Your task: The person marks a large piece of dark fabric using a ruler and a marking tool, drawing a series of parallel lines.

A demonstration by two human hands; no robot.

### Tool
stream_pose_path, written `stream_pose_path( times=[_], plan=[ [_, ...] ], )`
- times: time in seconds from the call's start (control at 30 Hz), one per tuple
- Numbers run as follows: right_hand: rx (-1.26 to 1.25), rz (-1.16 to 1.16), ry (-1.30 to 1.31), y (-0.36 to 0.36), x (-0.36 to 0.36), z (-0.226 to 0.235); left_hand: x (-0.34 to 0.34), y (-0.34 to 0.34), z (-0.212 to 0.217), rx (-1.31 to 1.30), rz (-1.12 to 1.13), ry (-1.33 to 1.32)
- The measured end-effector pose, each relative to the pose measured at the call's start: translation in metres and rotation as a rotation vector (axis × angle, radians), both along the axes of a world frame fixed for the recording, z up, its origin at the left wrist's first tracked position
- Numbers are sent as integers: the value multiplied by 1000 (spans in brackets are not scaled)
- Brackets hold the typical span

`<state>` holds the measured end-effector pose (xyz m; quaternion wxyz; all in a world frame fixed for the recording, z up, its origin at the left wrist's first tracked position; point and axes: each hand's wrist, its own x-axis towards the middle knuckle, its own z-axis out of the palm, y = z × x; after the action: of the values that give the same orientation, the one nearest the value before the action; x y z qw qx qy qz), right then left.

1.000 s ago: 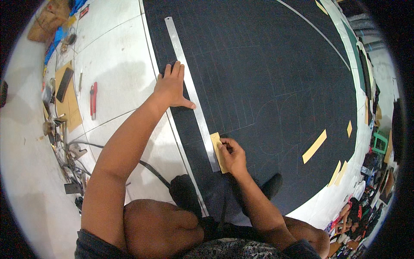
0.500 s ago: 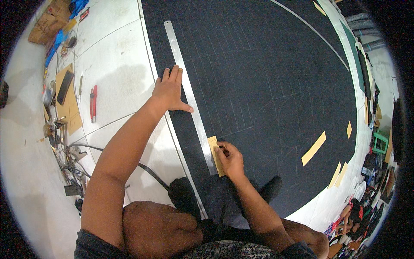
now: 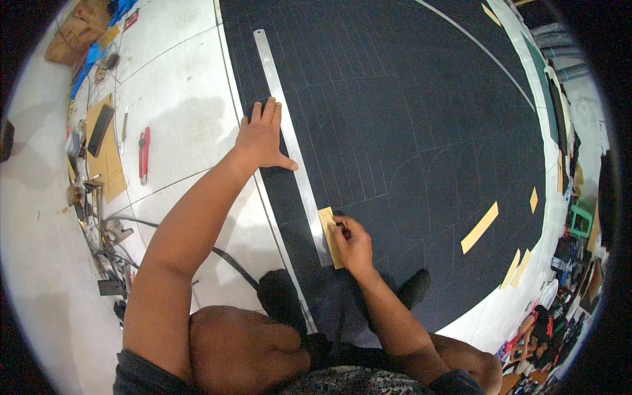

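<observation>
A large black sheet (image 3: 421,118) covers most of the upper and right part of the frame, lying flat on a floor of pale tiles (image 3: 178,99) and marked with thin light lines. At the far left edge a litter of tools sits on the tiles: a red-handled tool (image 3: 143,153), brown card pieces (image 3: 105,155) with a dark flat device (image 3: 100,130) on top, and cables (image 3: 118,227). A cardboard box (image 3: 69,36) sits in the upper left corner. Several tan strips (image 3: 479,227) lie on the black sheet toward the right, and clutter lines the right rim.

A long metal ruler (image 3: 289,141) lies on the sheet near its left border. Its long axis runs from the upper centre-left of the frame down to just below the middle, leaning slightly right as it descends; its rounded upper end points toward the top of the frame.

The left hand (image 3: 262,137) lies open and flat, fingers spread, pressing on the sheet with the thumb reaching across to the ruler's edge. The right hand (image 3: 352,242) is curled, fingertips pinched together over a small tan card (image 3: 328,232) that lies just beside the ruler's lower end; what it pinches is too small to tell. Bare knees fill the bottom of the frame.
</observation>
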<state>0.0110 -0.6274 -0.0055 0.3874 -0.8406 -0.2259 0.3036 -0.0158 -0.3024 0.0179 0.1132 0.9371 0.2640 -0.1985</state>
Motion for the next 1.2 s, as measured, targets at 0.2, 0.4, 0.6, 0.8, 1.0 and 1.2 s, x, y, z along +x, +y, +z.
stream_pose_path(
  times=[0.2, 0.4, 0.6, 0.8, 1.0, 1.2],
  plan=[
    [-55, 37, 26, 3, 4, 3, 1, 0, 4, -36, 15, 5],
    [-22, 70, -12, -1, 6, -5, 2, -1, 1, -29, 8, 17],
    [-48, 79, 4, 2, 7, 2, 0, -1, -2, -36, 22, 5],
    [53, 19, 8, -11, 11, -20, 1, 0, 0, -39, 25, -11],
    [83, -138, -457, 8, 97, 0, 0, -2, 1, -43, 21, -27],
    [87, 33, -490, 101, 131, 34, -2, 0, 1, -46, 22, -34]
  ],
)
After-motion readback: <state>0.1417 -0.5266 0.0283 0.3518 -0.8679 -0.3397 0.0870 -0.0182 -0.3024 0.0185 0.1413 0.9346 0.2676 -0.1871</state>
